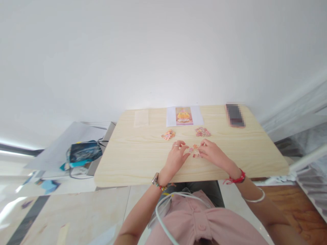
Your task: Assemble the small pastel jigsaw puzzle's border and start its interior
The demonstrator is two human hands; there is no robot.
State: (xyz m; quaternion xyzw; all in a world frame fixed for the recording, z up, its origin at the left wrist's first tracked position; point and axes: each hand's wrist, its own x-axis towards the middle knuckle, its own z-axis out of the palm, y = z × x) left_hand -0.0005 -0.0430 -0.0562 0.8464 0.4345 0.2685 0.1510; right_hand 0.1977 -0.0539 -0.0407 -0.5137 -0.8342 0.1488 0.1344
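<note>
A small loose cluster of jigsaw puzzle pieces (195, 146) in orange, pink and purple lies between my hands near the front of the table. My left hand (178, 153) is at the left of this cluster, thumb and index finger apart with no piece visible between them. From the right, my right hand (213, 153) reaches over the cluster's edge, its fingertips closed together on a puzzle piece that they mostly hide. Behind the hands are two piles: an orange pile of pieces (169, 135) on the left and a pink pile of pieces (202, 131) on the right.
A printed sheet (197, 115) with a yellow character picture lies at the back of the wooden table (133, 153). To its left is a pale translucent sheet (141, 118); a phone (235, 115) rests at back right. A white cable (161, 211) loops across my lap.
</note>
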